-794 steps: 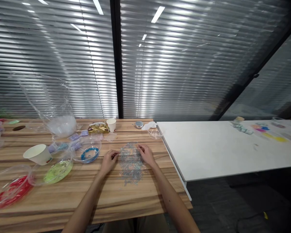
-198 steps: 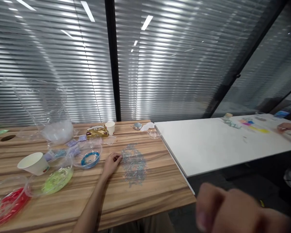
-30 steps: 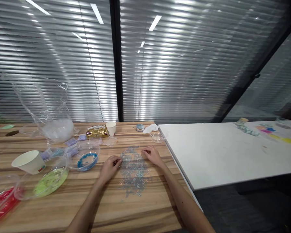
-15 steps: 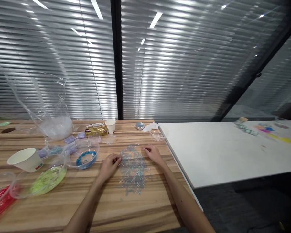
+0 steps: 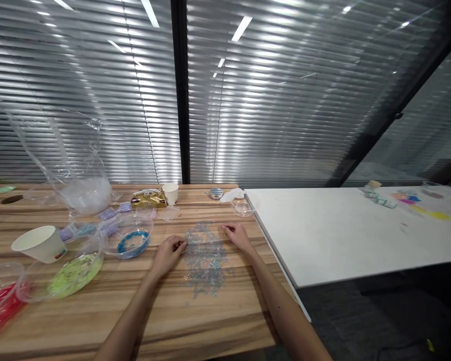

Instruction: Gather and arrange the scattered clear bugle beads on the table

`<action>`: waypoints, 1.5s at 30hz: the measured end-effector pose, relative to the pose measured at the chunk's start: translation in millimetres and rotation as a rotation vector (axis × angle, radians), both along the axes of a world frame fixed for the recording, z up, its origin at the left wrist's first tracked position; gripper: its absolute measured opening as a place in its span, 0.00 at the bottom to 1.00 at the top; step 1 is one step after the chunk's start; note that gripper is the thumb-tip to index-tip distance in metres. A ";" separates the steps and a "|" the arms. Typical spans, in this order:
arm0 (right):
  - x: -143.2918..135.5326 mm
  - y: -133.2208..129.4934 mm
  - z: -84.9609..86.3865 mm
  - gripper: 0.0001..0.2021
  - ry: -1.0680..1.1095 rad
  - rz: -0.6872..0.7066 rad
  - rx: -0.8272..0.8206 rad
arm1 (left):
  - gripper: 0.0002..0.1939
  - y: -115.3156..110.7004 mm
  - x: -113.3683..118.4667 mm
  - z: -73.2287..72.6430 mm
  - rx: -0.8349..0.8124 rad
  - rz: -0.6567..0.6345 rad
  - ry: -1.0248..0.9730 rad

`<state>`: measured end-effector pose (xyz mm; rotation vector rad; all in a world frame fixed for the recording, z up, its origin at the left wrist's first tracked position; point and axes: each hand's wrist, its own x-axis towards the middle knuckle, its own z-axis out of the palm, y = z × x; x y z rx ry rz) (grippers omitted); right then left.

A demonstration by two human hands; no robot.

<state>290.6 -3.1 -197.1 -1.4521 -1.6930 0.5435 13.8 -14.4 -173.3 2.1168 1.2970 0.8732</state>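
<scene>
Beads [image 5: 205, 260] lie scattered between both hands; left hand [image 5: 168, 254] pinched together at pile's left edge, right hand [image 5: 239, 236] likewise at its far right.

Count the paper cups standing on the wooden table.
2. A large paper cup lies tilted at the left, beside the green-filled bowl; a small paper cup stands upright at the far edge, next to the gold packet. None seems hidden.

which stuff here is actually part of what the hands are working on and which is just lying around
In use: left hand and right hand, fingertips at the pile of clear beads.

Lying about: blue-bead bowl, green-bead bowl, paper cup, plastic bag, gold packet.
</scene>
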 end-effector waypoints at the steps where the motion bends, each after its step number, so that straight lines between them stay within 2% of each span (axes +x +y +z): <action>1: 0.2 0.0 0.4 0.12 0.004 0.001 -0.003 | 0.18 0.0 0.1 0.0 -0.001 0.001 0.000; 45: -0.8 0.4 1.0 0.11 -0.015 0.001 -0.034 | 0.18 1.7 -1.1 -4.5 0.012 -0.005 0.003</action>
